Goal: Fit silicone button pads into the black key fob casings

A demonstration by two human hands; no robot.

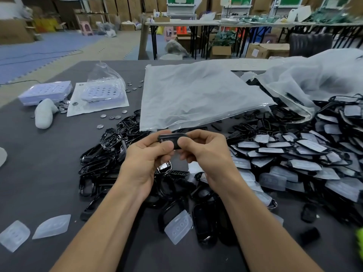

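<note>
Black plastic key fob casing (172, 138), held clear of the dark grey counter (49, 173), pinched between the curled fingers (184, 143) of the left hand (147, 156) and the right hand (206, 152), thumbs on its near face. Probably pressing a pad home, though none discernible in the grip. Seat one edge first, then walk both thumbs along, checking that every button sits flush. Long axis running left to right, about level, one end in each hand; open side impossible to tell. Loose translucent silicone button pad (178, 226) lying below the fingers.
</note>
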